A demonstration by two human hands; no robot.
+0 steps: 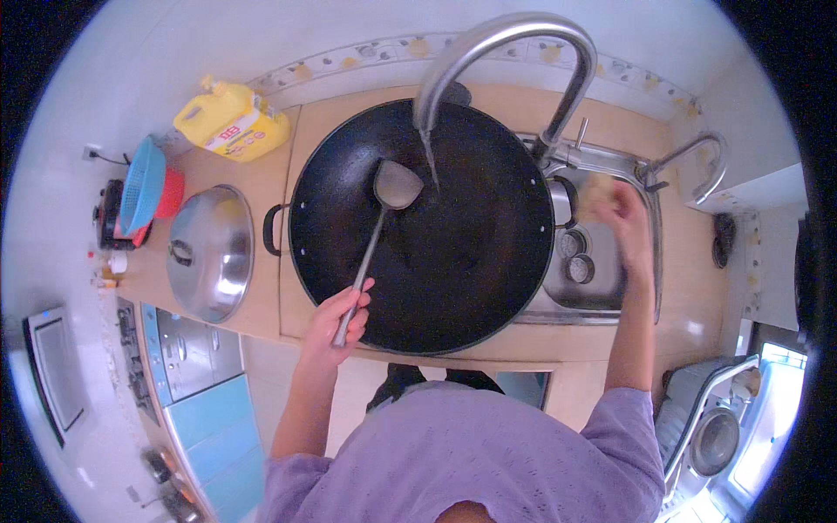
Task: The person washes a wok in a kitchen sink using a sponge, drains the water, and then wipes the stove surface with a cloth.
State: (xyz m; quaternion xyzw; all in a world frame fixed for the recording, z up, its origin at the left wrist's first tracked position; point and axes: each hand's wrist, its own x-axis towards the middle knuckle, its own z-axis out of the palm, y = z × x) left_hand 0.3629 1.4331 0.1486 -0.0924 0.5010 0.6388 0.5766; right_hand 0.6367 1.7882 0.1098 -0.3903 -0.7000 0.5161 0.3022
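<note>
A large black wok (458, 261) with two loop handles sits on the counter and overlaps the sink's left side. My left hand (335, 325) grips the handle of a metal wok spatula (399, 185), its blade over the inside of the wok. From the tall curved faucet (513, 29) a thin stream of water (430, 157) runs down into the wok. Over the steel sink (605, 287), just right of the wok's handle, my right hand (626, 212) holds a blurred tan item (596, 194), perhaps a sponge or a scrubber.
Two sink drains (579, 268) show in the basin. A smaller faucet (683, 153) stands at the back right. Left of the wok lie a domed metal lid (212, 255), a yellow jug (239, 124) and a blue colander (142, 186) with a red basin (171, 193).
</note>
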